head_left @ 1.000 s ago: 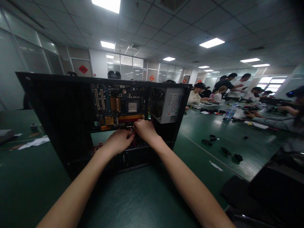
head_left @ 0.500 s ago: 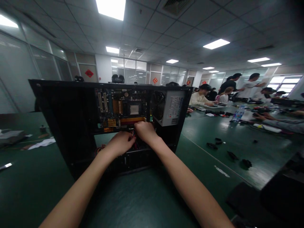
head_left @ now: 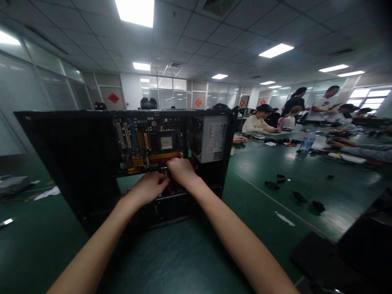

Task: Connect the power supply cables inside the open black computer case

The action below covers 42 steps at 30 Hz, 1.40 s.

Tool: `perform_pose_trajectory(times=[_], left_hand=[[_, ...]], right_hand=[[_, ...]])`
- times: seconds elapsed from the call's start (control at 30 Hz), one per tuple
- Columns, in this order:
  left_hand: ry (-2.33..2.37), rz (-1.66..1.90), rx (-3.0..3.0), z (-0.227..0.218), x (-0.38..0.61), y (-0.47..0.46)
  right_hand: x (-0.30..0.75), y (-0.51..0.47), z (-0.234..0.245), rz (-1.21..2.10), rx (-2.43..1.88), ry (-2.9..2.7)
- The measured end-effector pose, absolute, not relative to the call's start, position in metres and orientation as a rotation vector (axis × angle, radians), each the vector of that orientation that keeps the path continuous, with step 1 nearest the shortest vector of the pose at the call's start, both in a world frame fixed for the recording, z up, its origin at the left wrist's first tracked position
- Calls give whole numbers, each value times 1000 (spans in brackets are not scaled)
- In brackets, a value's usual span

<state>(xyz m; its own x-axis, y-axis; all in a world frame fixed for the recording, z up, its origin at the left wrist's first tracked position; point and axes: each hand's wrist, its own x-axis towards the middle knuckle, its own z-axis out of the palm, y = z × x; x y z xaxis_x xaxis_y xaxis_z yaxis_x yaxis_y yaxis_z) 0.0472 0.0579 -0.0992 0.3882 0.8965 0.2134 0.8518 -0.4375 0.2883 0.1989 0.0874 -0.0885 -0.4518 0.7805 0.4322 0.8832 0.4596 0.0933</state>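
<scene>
A black computer case [head_left: 122, 113] stands on the green table with its side off, its inside facing me. The motherboard [head_left: 155, 130] shows its metal-topped processor, pale slots and an orange memory slot. At the upper right sits the power supply [head_left: 215, 141] with its round fan. My left hand [head_left: 150, 187] is closed around thin coloured cables [head_left: 167, 174] below the motherboard. Right beside it, my right hand [head_left: 183, 172] is closed on the same cables near the board's lower edge. Both hands hide the cable ends, so any connector cannot be seen.
To the right lie several small black parts [head_left: 300, 197] and a white strip [head_left: 284, 219]. Farther back are a water bottle [head_left: 308, 141] and several people at the table. At the left are a grey box [head_left: 14, 185] and white paper [head_left: 47, 193].
The case has shifted left in view and appears slightly turned. My two hands have moved left with it and stay close together at the cables.
</scene>
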Motion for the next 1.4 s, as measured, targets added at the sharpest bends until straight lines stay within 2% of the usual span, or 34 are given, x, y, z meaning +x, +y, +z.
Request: perform_pose_trajectory(times=[1.4], left_hand=[[1569,489,2493,-102,46,59]], right_hand=[[194,87,-90,-425,-1433,-2334]])
